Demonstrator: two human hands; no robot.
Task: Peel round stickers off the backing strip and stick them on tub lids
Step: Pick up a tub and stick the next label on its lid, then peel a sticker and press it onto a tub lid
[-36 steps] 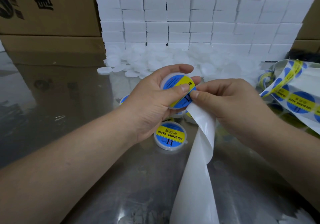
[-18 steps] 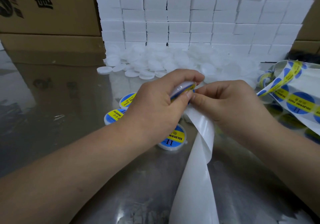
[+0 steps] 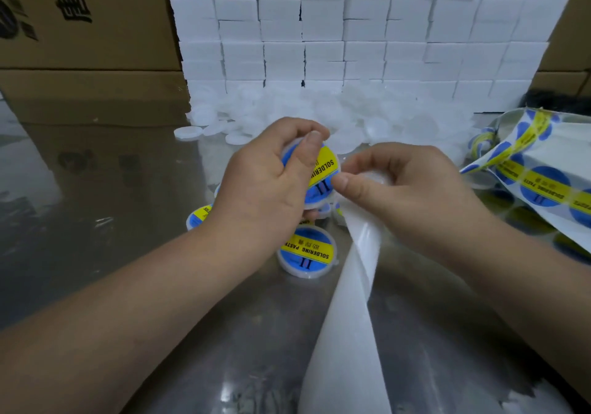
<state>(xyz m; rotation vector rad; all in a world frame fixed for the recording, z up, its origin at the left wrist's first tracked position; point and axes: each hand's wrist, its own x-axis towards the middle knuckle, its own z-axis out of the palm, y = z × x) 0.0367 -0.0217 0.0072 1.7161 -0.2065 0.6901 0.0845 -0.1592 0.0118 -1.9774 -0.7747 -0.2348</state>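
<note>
My left hand [image 3: 271, 180] grips a round white tub lid [image 3: 323, 173] that bears a blue and yellow "SOLDERING" sticker, thumb pressed across its top. Right beside it, my right hand [image 3: 406, 186] pinches the white backing strip [image 3: 348, 317], which hangs down toward the bottom edge; its thumb tip touches the lid's rim. Another stickered lid [image 3: 307, 250] lies flat on the shiny table just below my hands, and one more [image 3: 198, 218] peeks out behind my left wrist. The strip's unpeeled part with blue and yellow stickers [image 3: 540, 186] lies at the right.
A heap of plain white lids [image 3: 319, 116] lies behind my hands in front of a wall of stacked white boxes [image 3: 351, 29]. Brown cardboard cartons [image 3: 86, 29] stand at the back left. The table top [image 3: 112, 253] is reflective metal.
My left hand has tilted the lid back up so that its sticker faces me again, and its thumb now lies over the top. My right hand still holds the strip.
</note>
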